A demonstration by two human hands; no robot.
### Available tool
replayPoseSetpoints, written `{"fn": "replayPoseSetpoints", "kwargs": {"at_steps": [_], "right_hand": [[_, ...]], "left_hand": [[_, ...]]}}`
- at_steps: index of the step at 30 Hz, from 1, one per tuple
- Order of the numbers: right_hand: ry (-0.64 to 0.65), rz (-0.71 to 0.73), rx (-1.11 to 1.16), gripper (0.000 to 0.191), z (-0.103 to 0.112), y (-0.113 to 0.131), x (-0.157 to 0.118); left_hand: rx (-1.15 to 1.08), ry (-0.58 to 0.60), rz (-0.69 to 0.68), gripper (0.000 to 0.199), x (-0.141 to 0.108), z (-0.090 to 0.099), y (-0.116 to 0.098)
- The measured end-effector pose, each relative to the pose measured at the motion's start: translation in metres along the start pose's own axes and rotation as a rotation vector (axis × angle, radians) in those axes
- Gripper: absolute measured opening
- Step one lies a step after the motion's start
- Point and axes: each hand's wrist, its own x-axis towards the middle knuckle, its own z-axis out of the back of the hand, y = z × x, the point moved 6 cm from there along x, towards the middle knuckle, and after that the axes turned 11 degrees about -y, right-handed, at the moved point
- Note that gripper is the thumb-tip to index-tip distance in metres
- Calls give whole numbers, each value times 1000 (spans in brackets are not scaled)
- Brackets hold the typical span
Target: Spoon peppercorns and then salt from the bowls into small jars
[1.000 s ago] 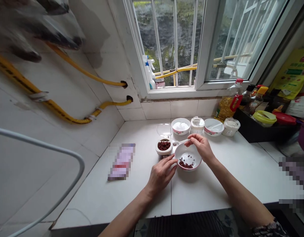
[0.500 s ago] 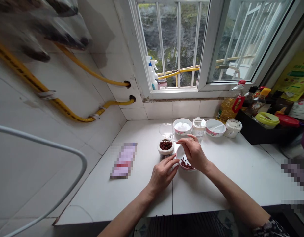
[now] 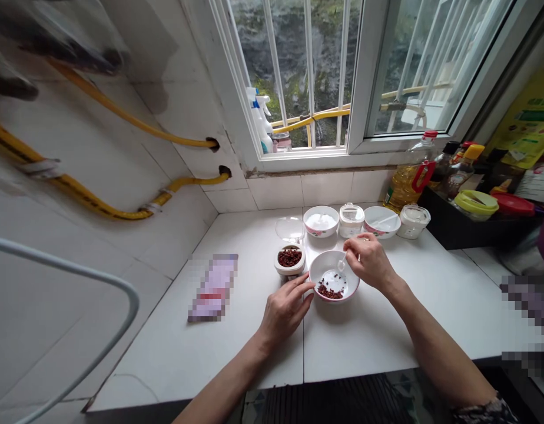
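Observation:
My right hand (image 3: 371, 262) pinches a small whitish spoon (image 3: 341, 265), its head low inside the right part of a white bowl (image 3: 318, 265) with a pink edge. Dark red peppercorns (image 3: 330, 290) lie in the bottom of that bowl. At the bowl's left rim, the fingertips of my left hand (image 3: 287, 309) hold its edge, with the other fingers stretched toward the jar. A squat white jar (image 3: 289, 270), its clear lid (image 3: 289, 228) flipped back, is filled with the same dark red peppercorns and stands left of the bowl.
Behind stand a bowl of white powder (image 3: 321, 221), a lidded jar (image 3: 351, 220), a bowl with a white spoon (image 3: 381, 222) and another jar (image 3: 414, 222). An oil bottle (image 3: 408, 176) and a black condiment box (image 3: 453, 227) are at right. A blurred purple packet (image 3: 214, 288) lies left.
My right hand has moved right and down with the spoon, from above the peppercorn jar into the bowl. My left hand stays at the bowl's rim. The camera view has shifted slightly.

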Motion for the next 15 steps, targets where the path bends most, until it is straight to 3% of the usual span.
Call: {"fn": "replayPoseSetpoints", "kwargs": {"at_steps": [5,8,11,15], "right_hand": [[173,100,83,20,-15,18,-7],[171,101,171,21,-12,22,-7],[125,36,84,21,-5,13,-5],[206,17,68,21,-9,10,-7]], "left_hand": [[-1,14,15,22,-1,0,1],[-7,16,23,23,-1,1,1],[-10,24,29,25,0,2,0],[-15,22,31,25,0,3,-1]]}}
